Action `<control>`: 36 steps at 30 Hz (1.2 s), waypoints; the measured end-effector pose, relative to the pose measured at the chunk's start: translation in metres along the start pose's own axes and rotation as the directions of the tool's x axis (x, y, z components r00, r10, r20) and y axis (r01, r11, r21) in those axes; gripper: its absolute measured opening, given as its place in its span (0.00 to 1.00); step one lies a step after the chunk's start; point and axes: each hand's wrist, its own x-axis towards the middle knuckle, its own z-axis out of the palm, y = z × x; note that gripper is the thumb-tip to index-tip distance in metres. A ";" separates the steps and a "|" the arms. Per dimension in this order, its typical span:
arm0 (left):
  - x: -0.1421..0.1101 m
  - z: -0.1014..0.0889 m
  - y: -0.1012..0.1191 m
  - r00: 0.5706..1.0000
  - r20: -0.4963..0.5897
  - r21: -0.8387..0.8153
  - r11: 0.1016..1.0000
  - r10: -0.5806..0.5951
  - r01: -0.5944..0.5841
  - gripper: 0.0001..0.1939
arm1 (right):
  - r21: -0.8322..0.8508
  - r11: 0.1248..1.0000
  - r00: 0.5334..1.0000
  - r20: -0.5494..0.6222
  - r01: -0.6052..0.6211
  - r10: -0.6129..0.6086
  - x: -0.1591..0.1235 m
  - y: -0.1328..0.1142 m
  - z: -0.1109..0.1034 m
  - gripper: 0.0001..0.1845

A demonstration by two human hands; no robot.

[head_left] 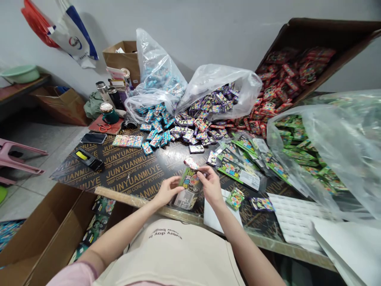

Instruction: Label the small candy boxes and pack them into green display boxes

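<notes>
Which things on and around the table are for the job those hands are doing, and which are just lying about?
Seem part of the job:
- the printed pouch in both hands
- more pouches on the table
- blue packets, purple packets, red packets, green packets

Seem just lying about:
- phone
- green mug
- pink stool
- basin

Left hand (167,192) and right hand (212,186) hold a printed pouch (188,189) over the black table (131,169).

The pouch (189,181) is green and black, the tabletop (131,167) black with gold lettering.
</notes>
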 end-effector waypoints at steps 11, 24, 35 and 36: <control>0.012 0.029 0.051 0.961 -0.235 -0.366 0.929 -0.145 0.051 0.09 | 0.201 0.974 0.979 -0.151 -0.103 0.135 -0.017 -0.010 0.034 0.13; 0.009 -0.002 0.086 0.976 0.007 0.354 0.912 0.220 -0.208 0.07 | -0.126 0.990 0.995 0.089 0.062 -0.051 -0.017 -0.030 -0.005 0.08; 0.008 -0.008 0.098 0.903 0.230 0.561 0.709 0.363 -0.428 0.03 | -0.260 0.953 0.974 0.201 0.155 -0.103 -0.019 -0.042 -0.004 0.06; 0.006 -0.009 0.096 0.891 0.263 0.572 0.684 0.370 -0.453 0.03 | -0.284 0.938 0.965 0.222 0.200 -0.138 -0.021 -0.040 -0.007 0.07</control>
